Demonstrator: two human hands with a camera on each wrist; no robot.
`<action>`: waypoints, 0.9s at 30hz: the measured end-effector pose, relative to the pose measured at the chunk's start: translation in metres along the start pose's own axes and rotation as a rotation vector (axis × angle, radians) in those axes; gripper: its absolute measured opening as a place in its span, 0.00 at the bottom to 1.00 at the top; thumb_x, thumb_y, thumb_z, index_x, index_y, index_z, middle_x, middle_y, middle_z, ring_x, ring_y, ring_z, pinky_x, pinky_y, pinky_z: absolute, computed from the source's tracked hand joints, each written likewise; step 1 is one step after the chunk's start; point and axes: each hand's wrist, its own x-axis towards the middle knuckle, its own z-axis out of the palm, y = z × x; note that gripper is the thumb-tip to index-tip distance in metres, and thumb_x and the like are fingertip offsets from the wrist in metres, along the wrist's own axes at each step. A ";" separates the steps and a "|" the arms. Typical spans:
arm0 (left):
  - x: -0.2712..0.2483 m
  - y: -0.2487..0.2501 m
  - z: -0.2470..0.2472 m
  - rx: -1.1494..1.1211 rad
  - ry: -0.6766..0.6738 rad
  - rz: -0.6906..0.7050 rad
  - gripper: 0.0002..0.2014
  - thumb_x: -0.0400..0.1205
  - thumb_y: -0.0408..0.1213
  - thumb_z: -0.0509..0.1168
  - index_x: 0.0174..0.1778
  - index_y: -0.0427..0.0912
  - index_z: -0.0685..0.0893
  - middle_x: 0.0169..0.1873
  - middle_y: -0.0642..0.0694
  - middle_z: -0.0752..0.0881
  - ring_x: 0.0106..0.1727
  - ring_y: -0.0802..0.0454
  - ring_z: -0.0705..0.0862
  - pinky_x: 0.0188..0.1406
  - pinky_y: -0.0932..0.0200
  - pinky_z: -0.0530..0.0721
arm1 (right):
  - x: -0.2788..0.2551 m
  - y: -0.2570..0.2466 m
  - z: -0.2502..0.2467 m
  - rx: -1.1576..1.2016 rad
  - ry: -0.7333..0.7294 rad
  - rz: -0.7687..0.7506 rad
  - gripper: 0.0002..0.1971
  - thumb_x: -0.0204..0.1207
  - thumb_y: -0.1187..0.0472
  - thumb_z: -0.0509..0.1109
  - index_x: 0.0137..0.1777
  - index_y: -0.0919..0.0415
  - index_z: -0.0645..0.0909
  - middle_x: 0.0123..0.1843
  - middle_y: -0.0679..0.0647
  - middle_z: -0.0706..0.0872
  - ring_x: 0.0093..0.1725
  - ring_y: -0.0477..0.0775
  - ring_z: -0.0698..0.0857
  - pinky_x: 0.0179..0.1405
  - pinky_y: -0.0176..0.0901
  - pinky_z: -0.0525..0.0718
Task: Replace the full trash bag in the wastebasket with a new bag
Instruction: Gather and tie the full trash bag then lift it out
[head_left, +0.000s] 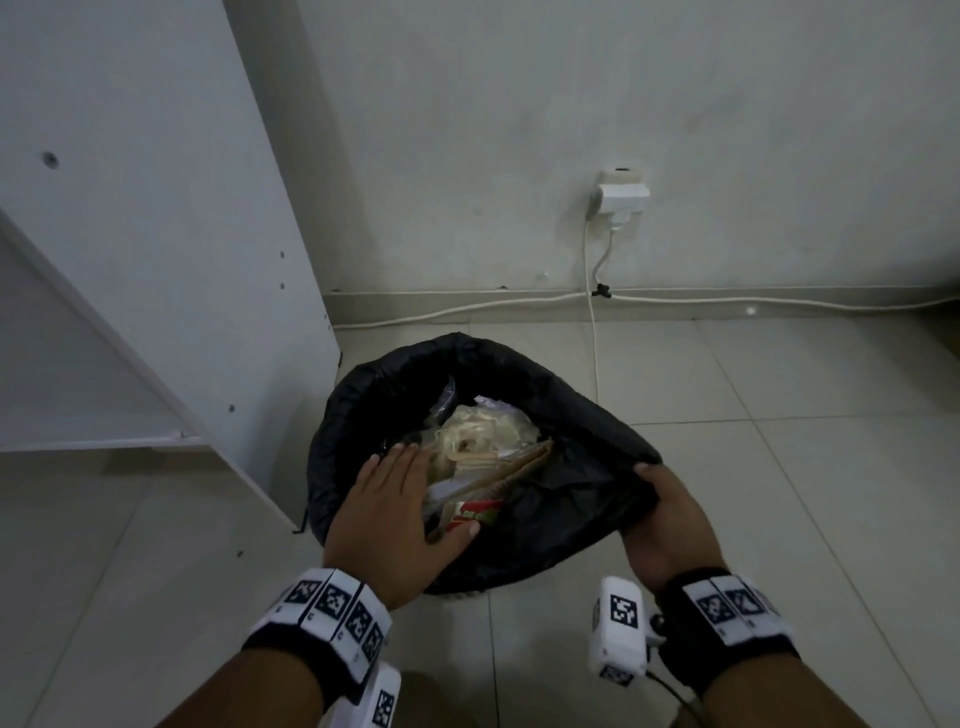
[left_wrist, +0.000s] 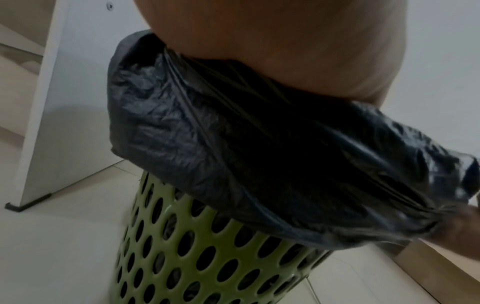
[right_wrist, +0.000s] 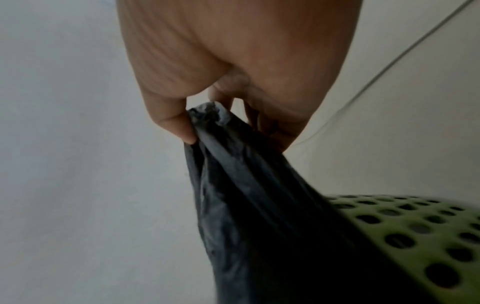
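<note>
R hand (head_left: 670, 525) pinching bag (head_left: 561, 415), L hand (head_left: 395, 514) prob. flat

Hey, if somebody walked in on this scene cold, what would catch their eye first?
Probably the black trash bag, stuffed with wrappers and paper, lining a green perforated wastebasket on the tiled floor beside a white cabinet. The left hand lies flat over the rubbish while the right hand pinches a gathered corner of the bag. Behind, a white plug sits in the wall.

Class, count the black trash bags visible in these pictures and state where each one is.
1. The black trash bag lines the green wastebasket; the right hand pinches its edge. No new bag is visible; one may lie out of view.
</note>
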 end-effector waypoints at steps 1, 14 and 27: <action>0.000 0.001 -0.001 -0.013 0.011 -0.004 0.53 0.75 0.79 0.40 0.87 0.43 0.59 0.86 0.47 0.62 0.87 0.51 0.57 0.88 0.51 0.48 | -0.006 -0.012 0.010 -0.020 -0.038 -0.065 0.09 0.81 0.67 0.64 0.56 0.66 0.83 0.49 0.61 0.90 0.54 0.65 0.85 0.51 0.51 0.86; -0.003 -0.003 0.003 -0.059 0.084 0.040 0.46 0.79 0.74 0.46 0.85 0.44 0.65 0.83 0.48 0.68 0.86 0.52 0.62 0.85 0.59 0.47 | -0.042 -0.036 0.082 -0.043 -0.049 0.048 0.17 0.84 0.51 0.63 0.45 0.63 0.86 0.44 0.62 0.90 0.45 0.62 0.89 0.49 0.53 0.86; 0.003 -0.013 0.004 -0.039 0.098 0.156 0.43 0.75 0.70 0.58 0.79 0.42 0.74 0.78 0.48 0.77 0.82 0.50 0.70 0.85 0.48 0.61 | -0.025 -0.080 0.123 -0.423 -0.362 -0.119 0.10 0.78 0.69 0.71 0.58 0.68 0.85 0.57 0.71 0.89 0.53 0.68 0.88 0.59 0.61 0.85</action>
